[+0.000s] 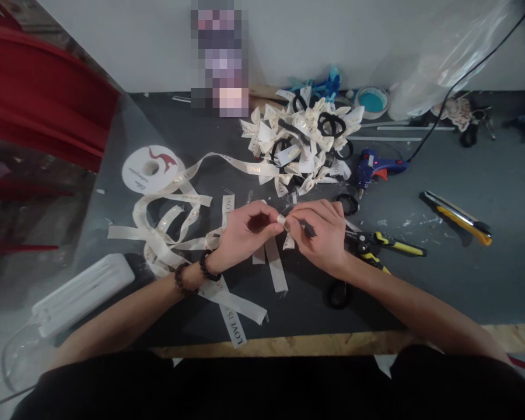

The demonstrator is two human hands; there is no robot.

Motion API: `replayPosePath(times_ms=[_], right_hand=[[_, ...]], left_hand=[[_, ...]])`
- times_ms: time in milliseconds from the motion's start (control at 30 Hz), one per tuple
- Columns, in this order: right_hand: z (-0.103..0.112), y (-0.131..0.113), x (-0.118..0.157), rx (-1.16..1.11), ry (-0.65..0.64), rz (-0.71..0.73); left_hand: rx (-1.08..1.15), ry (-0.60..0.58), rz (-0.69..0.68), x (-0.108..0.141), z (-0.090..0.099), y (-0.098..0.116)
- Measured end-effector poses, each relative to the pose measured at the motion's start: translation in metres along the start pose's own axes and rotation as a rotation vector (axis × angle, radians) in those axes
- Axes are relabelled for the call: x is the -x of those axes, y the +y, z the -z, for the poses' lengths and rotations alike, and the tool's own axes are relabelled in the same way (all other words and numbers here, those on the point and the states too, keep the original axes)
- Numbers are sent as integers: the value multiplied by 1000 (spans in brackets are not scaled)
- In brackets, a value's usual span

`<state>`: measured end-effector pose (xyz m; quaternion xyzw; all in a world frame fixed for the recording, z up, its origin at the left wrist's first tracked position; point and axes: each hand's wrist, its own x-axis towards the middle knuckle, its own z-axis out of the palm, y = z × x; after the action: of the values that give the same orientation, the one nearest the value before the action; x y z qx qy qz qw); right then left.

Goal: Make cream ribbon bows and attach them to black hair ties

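Observation:
Both hands meet at the middle of the dark table. My left hand [249,230] pinches one side of a small folded cream ribbon [282,220], and my right hand [319,233] pinches its other side. One end of the ribbon hangs below the right fingertips. Cut ribbon strips [275,268] lie beneath the hands. Beyond them is a pile of cream ribbon bows [306,140] on black hair ties. A long printed ribbon [170,236] curls loosely on the left, beside a white spool [150,169].
A blue glue gun [378,166] with a black cord lies right of the pile. Yellow-handled pliers [396,244], a yellow cutter [459,219] and black hair ties [339,294] are on the right. A white power strip [83,294] sits at left, near a red chair [39,87].

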<state>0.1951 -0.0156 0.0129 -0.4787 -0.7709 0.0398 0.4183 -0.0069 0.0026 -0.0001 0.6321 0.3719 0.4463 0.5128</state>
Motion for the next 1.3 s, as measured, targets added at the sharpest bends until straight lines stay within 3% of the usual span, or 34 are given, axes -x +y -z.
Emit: replayPosePath(times_ms=[200,467,767,1000,1133,1300], right_hand=[[-1,2,1,3,11,4],[2,3,-1,-44,67,55],[-3,4,6,121,-13,155],[-4,3,5,153,-22,109],[-5,3,5,142,-24,62],[-3,3,3,100,0,18]], left_hand=[[31,-19,-52,0,1,-2],[63,-69,-20,2,2,0],[12,12,21,-1,0,3],[15,-7,110,0,0,-1],[-41,-7,85,0,1,-2],[40,-21,81,-1,2,-4]])
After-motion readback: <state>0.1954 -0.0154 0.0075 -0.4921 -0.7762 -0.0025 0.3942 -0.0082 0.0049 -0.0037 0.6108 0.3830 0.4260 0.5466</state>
